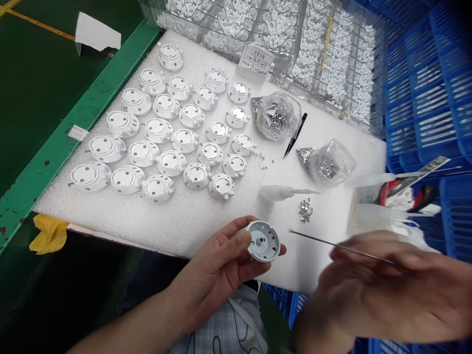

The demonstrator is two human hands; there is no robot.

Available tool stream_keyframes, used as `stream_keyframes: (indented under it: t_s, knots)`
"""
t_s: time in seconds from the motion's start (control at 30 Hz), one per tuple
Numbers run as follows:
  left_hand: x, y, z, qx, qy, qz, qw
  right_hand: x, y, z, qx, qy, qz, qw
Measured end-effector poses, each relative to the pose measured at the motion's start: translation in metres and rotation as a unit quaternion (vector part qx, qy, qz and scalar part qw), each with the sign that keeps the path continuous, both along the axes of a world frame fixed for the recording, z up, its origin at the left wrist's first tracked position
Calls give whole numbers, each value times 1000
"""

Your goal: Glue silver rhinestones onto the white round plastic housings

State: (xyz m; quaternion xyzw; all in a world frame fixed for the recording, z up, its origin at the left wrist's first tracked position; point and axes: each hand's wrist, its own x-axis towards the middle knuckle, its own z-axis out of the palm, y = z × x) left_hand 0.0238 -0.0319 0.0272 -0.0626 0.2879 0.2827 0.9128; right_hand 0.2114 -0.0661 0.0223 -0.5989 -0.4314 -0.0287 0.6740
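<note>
My left hand (224,260) grips a round white plastic part (271,242) between thumb and fingers, its hollow inner side with a centre post facing up. Small reddish spots show along the part's inner wall. My right hand (398,290), smeared by motion, is closed on a thin metal rod (332,244). The rod points left, its tip a short way right of the white part and not touching it. Just above the rod lies a small pile of shiny metal bits (305,210). A white dropper bottle (276,192) lies beyond my left hand.
Rows of white domed parts (171,162) cover the left of the foam sheet (191,223). Black tweezers (295,135) lie between two plastic bags (278,115) of metal bits. Behind stand clear trays (287,29) of small white pieces; blue crates (427,73) and red-handled pliers (424,196) are right.
</note>
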Motion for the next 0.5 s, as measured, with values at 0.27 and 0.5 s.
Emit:
stream_keyframes:
  t_s: [0.27, 0.5]
  knots:
    - [-1, -4, -8, 5, -5, -1, 1000, -36, 27, -9, 17, 23, 81, 996]
    - [0, -5, -8, 18, 0, -6, 1000, -36, 25, -10, 0, 37, 75, 996]
